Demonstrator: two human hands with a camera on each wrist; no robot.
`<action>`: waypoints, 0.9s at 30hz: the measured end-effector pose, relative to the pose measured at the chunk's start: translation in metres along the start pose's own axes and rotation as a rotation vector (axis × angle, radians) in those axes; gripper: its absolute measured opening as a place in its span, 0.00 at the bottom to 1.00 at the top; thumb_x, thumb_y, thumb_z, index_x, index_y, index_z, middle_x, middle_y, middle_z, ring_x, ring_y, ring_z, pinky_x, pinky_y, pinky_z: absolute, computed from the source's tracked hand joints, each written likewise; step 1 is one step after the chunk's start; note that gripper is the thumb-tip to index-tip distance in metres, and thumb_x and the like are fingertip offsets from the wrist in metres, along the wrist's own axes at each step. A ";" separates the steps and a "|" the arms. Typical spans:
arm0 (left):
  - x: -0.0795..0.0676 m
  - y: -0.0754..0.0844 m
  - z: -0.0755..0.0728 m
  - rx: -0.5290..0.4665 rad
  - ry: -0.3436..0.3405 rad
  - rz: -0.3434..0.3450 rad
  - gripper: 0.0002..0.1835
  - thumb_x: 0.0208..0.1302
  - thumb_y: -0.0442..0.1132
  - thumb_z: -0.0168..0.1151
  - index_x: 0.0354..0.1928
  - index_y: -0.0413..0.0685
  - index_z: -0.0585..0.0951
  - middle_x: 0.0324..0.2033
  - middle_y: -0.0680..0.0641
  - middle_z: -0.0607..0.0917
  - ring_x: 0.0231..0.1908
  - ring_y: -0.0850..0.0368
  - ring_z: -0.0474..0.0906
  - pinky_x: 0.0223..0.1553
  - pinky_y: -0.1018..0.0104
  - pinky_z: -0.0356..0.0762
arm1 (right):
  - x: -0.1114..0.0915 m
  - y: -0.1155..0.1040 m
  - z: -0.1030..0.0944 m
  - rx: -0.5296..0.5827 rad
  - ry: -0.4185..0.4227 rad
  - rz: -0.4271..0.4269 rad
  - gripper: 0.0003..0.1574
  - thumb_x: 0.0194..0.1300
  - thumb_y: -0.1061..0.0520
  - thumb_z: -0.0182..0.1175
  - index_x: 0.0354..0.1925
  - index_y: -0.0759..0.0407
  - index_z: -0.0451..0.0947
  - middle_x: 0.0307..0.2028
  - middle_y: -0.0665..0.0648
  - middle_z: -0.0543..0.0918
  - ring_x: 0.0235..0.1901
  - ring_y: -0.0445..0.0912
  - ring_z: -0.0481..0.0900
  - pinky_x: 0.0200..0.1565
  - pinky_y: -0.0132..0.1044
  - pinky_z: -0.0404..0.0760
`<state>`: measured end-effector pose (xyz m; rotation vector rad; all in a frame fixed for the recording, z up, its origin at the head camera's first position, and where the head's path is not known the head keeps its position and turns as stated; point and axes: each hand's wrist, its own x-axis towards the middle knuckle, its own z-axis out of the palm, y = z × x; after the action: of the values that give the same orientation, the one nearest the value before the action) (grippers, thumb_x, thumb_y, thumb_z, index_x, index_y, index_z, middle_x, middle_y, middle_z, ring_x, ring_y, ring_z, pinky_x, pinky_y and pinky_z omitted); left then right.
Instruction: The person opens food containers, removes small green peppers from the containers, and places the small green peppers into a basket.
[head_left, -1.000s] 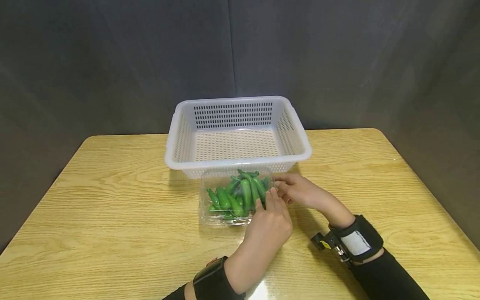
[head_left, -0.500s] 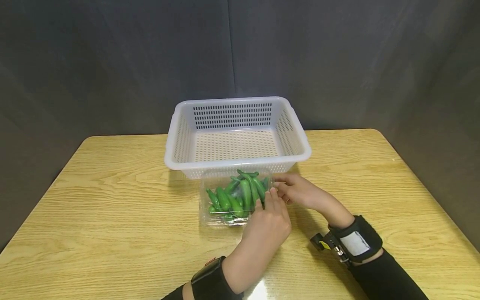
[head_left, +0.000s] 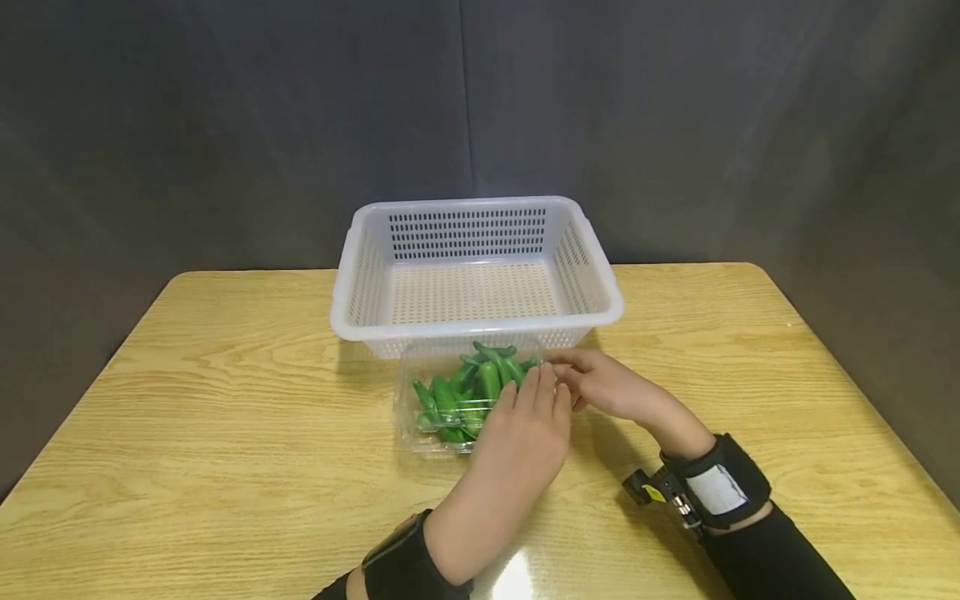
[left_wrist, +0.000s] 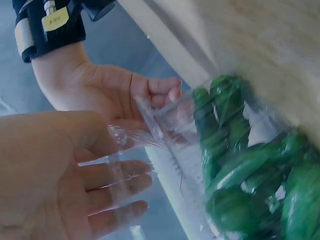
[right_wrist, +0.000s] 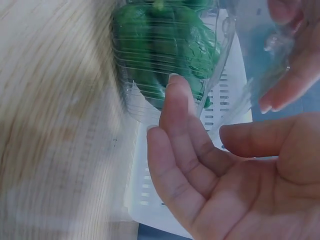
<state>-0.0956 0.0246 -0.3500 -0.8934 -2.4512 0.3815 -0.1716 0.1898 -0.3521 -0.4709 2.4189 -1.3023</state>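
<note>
A clear plastic clamshell container (head_left: 406, 437) stands in front of a white basket, holding several green peppers (head_left: 446, 400). My left hand (head_left: 525, 433) lies over its right front part. In the left wrist view, the lid's clear edge (left_wrist: 119, 172) runs between that hand's thumb and its nearly straight fingers, pinched there and lifted off the base. My right hand (head_left: 611, 387) is at the container's right side. In the right wrist view, my right fingers (right_wrist: 177, 107) touch the outer wall, relaxed, with the thumb apart near the rim.
The white slotted basket (head_left: 472, 318) stands behind the container, close to it, with nothing in it. Both rest on a wooden table (head_left: 225, 417). A dark curtain (head_left: 300, 125) rises behind the table.
The lid's front edge has risen from the base. My left hand has shifted slightly left and its fingers have moved up with the lid. My right hand stays at the side.
</note>
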 end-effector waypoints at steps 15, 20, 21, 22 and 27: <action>-0.001 -0.028 -0.010 -0.116 0.122 -0.044 0.22 0.66 0.40 0.65 0.60 0.45 0.78 0.56 0.48 0.83 0.55 0.55 0.80 0.55 0.60 0.76 | -0.001 0.001 -0.002 0.081 -0.026 0.026 0.29 0.74 0.66 0.45 0.68 0.80 0.55 0.33 0.62 0.83 0.29 0.47 0.81 0.38 0.47 0.83; -0.002 -0.034 -0.011 -0.154 0.207 0.013 0.19 0.62 0.36 0.68 0.55 0.45 0.80 0.53 0.47 0.84 0.53 0.53 0.81 0.56 0.62 0.76 | -0.001 0.003 0.000 0.124 -0.082 -0.013 0.38 0.64 0.70 0.53 0.69 0.79 0.53 0.28 0.58 0.81 0.28 0.46 0.78 0.32 0.37 0.80; -0.002 -0.035 -0.011 -0.158 0.218 0.019 0.18 0.61 0.35 0.69 0.54 0.45 0.80 0.53 0.47 0.84 0.53 0.53 0.81 0.55 0.62 0.76 | -0.001 0.003 0.000 0.139 -0.098 -0.024 0.40 0.62 0.71 0.53 0.69 0.80 0.52 0.28 0.58 0.81 0.28 0.46 0.78 0.31 0.36 0.79; -0.003 -0.036 -0.011 -0.159 0.225 0.025 0.18 0.61 0.36 0.69 0.53 0.46 0.81 0.52 0.47 0.84 0.52 0.53 0.81 0.55 0.62 0.76 | -0.001 0.003 0.001 0.147 -0.108 -0.030 0.41 0.61 0.72 0.54 0.69 0.80 0.52 0.28 0.58 0.82 0.28 0.46 0.78 0.30 0.35 0.78; -0.007 -0.044 -0.015 -0.173 0.166 0.034 0.19 0.60 0.34 0.69 0.54 0.47 0.81 0.54 0.48 0.83 0.54 0.54 0.80 0.56 0.60 0.75 | -0.001 0.002 0.003 0.194 -0.137 -0.047 0.39 0.65 0.74 0.53 0.69 0.82 0.48 0.30 0.61 0.82 0.30 0.46 0.81 0.36 0.39 0.83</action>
<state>-0.1060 -0.0109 -0.3221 -0.9971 -2.3440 0.1018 -0.1699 0.1893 -0.3548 -0.5463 2.1572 -1.4568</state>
